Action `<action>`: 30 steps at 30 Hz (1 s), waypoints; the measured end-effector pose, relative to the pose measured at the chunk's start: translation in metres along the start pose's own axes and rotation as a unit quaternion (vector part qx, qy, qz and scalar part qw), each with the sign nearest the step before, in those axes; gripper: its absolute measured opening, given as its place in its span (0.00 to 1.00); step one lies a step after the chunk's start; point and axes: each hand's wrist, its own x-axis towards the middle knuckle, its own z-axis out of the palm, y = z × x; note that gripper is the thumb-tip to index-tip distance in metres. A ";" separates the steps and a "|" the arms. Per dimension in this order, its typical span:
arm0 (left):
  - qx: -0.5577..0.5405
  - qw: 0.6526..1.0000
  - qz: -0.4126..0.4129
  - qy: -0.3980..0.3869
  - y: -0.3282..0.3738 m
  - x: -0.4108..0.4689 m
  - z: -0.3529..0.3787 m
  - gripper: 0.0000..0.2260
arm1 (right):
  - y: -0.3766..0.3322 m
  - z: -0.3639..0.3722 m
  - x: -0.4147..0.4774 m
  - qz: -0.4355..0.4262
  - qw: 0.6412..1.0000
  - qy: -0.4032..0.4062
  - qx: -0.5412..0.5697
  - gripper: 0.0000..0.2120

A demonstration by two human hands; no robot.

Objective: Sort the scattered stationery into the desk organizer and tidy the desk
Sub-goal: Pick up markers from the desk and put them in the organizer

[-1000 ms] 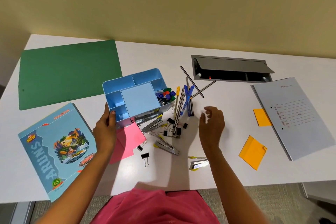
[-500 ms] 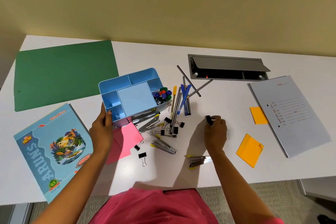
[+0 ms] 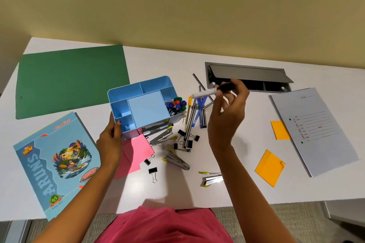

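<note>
While the left hand (image 3: pixel 109 142) is gripping the organizer (image 3: pixel 147 109), the right hand (image 3: pixel 227 118) is pinching a marker (image 3: pixel 209 91) off the table (image 3: pixel 173 59).

**Stationery count**

One blue organizer (image 3: pixel 147 108), one notebook (image 3: pixel 55 162), one green folder (image 3: pixel 71 79), one grey file (image 3: pixel 314 130), one marker (image 3: pixel 207 92). Two orange sticky notes (image 3: pixel 269 166). At least six black binder clips (image 3: pixel 153 170) and three silver staplers (image 3: pixel 175 161) lying clear. Pens (image 3: pixel 194 116) and pink sheets (image 3: pixel 136 152) overlap too much for a sure count.

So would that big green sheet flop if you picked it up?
Probably: the green sheet looks thin and lies flat, so lifting one corner may bend it. It likely weighs little and slides easily on the smooth desk.
</note>
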 end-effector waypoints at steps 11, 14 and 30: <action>-0.012 1.000 -0.013 0.001 -0.003 0.001 0.000 0.19 | -0.010 0.047 -0.016 -0.053 0.985 -0.155 0.056 0.12; -0.006 1.000 -0.015 0.004 -0.002 0.001 0.000 0.19 | 0.000 0.056 -0.025 -0.178 0.971 -0.158 0.001 0.09; 0.004 1.000 -0.012 0.010 0.001 0.000 0.002 0.18 | 0.036 0.073 -0.054 -0.172 0.941 -0.272 -0.103 0.15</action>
